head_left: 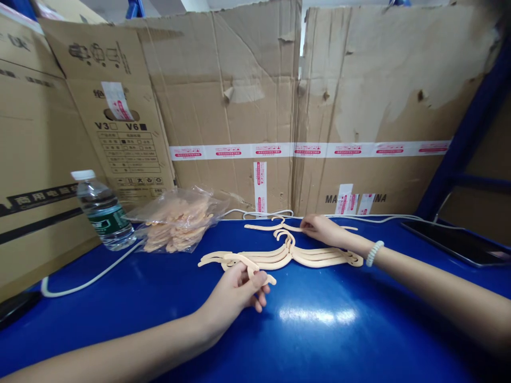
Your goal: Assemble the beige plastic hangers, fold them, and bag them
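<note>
Pinched between the fingers of my left hand is a peach-coloured folding clothes hanger, partly hidden by the fingers. It is held just in front of a row of similar hangers lying unfolded on the blue table, their hooks bunched at the middle. Farther back lies another unfolded hanger. My right hand, with a beaded band on its wrist, closes on the right arm of that rear hanger. A clear plastic bag of folded hanger pieces rests left of the row.
A water bottle stands at the left of the blue table. Cardboard sheets wall off the back, with a white cable along the table. A dark tablet-like device lies at right, and a black object at left.
</note>
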A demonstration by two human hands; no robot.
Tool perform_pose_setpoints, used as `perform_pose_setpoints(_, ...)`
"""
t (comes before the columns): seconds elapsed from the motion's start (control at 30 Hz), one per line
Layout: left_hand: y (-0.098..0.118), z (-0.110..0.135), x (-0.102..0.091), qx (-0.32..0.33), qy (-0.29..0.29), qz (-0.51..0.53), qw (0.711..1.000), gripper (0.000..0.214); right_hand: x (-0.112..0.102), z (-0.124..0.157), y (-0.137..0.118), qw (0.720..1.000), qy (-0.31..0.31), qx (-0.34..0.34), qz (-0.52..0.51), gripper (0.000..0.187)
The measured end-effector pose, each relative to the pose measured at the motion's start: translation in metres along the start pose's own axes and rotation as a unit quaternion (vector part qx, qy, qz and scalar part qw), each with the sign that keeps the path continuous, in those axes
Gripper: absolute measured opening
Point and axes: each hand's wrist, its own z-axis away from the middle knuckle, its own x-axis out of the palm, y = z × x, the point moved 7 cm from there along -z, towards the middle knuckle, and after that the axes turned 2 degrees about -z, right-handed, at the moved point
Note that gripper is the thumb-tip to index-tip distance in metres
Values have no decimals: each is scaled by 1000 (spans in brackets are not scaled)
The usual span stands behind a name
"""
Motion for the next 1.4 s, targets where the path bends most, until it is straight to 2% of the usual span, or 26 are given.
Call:
perform_pose_setpoints(0.17, 6, 1, -13, 12, 16, -17, 1000, 47, -27, 18, 0, 999, 46, 2, -14, 9)
perform_pose_setpoints(0.27, 11, 2, -19, 25, 20, -30, 999, 38, -46, 37, -2, 997, 73, 13, -28, 7)
perform_pose_setpoints(0.37, 18, 3, -25, 47, 39, -31, 998, 33, -56, 57, -10, 994, 94, 14, -55, 7)
perform_pose_setpoints(0.47, 23, 3, -29, 60, 55, 2, 997, 33, -55, 75, -23, 987, 120, -6, -103, 11)
perform_pose_setpoints(0.57, 21, 2, -31, 48, 49, 78, 995, 32, -50, 87, -39, 982, 138, -40, -126, 20)
perform_pose_setpoints(0.73, 16, 3, -35, 38, 50, 145, 987, 28, -40, 96, -57, 984, 87, -72, -137, 21)
perform_pose_setpoints(0.97, 16, 8, -40, 33, 102, 176, 979, 11, -44, 100, -66, 979, 82, -89, -164, 14)
perform_pose_setpoints(1.17, 14, 9, -33, 5, 62, 205, 977, 11, -47, 100, -67, 977, 96, -100, -160, 13)
perform_pose_setpoints(1.4, 16, 10, -34, 2, 61, 225, 972, 14, -48, 102, -70, 980, 94, -111, -134, 18)
